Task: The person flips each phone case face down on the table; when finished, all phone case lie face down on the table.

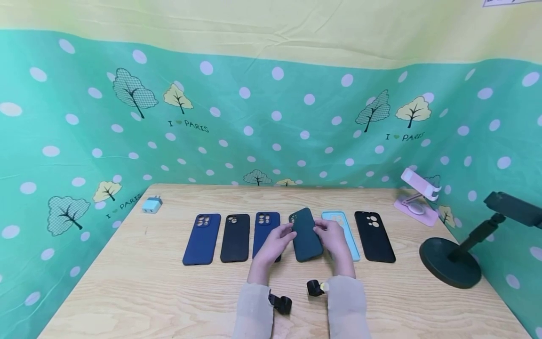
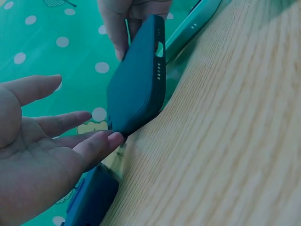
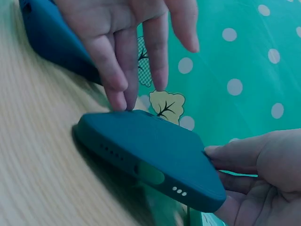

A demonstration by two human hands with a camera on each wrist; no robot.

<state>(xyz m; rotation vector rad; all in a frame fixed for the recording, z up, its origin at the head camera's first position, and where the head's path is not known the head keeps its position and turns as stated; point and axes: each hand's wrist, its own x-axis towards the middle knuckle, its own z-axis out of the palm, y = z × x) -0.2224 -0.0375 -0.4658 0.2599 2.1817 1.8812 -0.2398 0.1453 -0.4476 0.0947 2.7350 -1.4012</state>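
Observation:
A dark green phone case stands tilted at the middle of the row, its back toward me. My right hand pinches its right edge, the thumb on the back and fingers beneath, as the right wrist view shows. My left hand touches the opposite edge with its fingertips, the other fingers held out apart from the case. In the right wrist view the case's end with port slot and small holes faces the camera. A light blue case lies partly behind my right hand. A blue case lies partly under my left hand.
On the left lie another blue case and a black case; a second black case lies right. A charger plug sits back left. A pink phone stand and a black stand stand at the right.

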